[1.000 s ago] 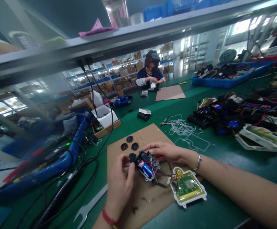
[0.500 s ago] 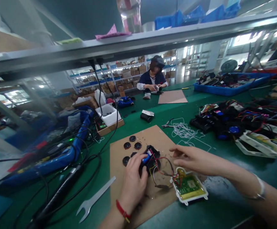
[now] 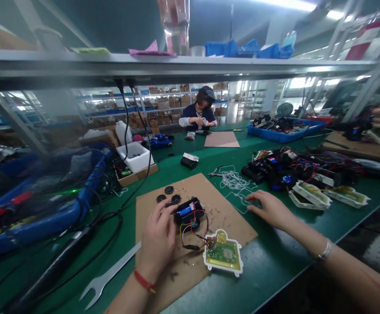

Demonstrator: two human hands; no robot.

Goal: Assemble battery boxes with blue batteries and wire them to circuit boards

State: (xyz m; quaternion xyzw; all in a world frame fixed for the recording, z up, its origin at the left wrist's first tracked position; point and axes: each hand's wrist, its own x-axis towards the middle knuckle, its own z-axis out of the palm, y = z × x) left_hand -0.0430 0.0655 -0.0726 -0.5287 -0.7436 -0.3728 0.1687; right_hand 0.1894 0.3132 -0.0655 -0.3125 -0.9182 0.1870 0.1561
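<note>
Head view: left hand (image 3: 159, 242) curled, fingers together, any grip hidden, beside wired battery pack (image 3: 189, 213) — right hand (image 3: 270, 210) spread above green bench mat (image 3: 275, 257).

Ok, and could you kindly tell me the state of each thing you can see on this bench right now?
Left hand: fingers curled beside the black housing, grip unclear.
Right hand: open, resting on the green mat.
Black housing: open, blue cell exposed, wires loose.
Circuit board in white frame: lying flat, wired to the housing.
Three black discs: lying apart on the cardboard sheet.
Spanner: lying flat, untouched.
Blue tray: full of wired parts.
</note>
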